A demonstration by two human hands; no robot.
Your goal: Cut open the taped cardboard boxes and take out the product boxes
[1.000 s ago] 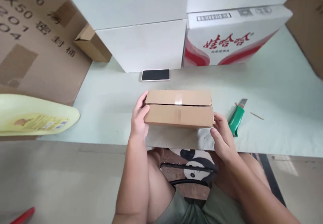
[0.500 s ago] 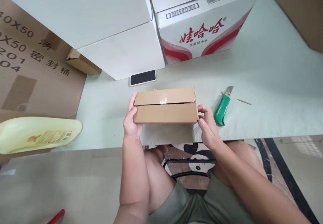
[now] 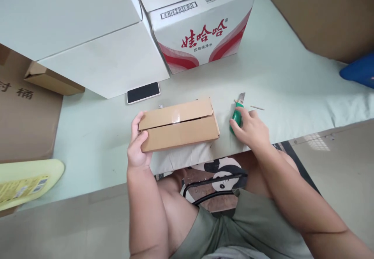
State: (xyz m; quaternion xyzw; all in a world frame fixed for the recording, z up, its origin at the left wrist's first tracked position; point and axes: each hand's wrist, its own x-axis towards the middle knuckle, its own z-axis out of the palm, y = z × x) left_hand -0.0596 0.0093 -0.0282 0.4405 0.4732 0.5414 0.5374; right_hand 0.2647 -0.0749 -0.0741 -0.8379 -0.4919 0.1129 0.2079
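Observation:
My left hand (image 3: pixel 138 142) grips the left end of a small brown cardboard box (image 3: pixel 181 132), thumb on the near side and fingers behind. A strip of clear tape crosses the narrow gap between its top flaps. The box is tilted slightly, its right end farther from me. Over a green utility knife (image 3: pixel 237 115) lying on the table, my right hand (image 3: pixel 253 128) is open, thumb and forefinger apart around the handle. The knife's blade is out and points away from me. Whether the fingers press on the handle, I cannot tell.
A phone-like black slab (image 3: pixel 143 92) lies by the white cartons (image 3: pixel 102 56). A red-and-white carton (image 3: pixel 201 41) stands behind. A thin stick (image 3: pixel 257 108) is right of the knife. A pale yellow bottle (image 3: pixel 32 181) lies at the left, and a blue object (image 3: pixel 359 71) shows at the right.
My right hand has let go of the box's right end and moved right to the utility knife. My left hand keeps its hold; the box has turned slightly. The view has shifted right.

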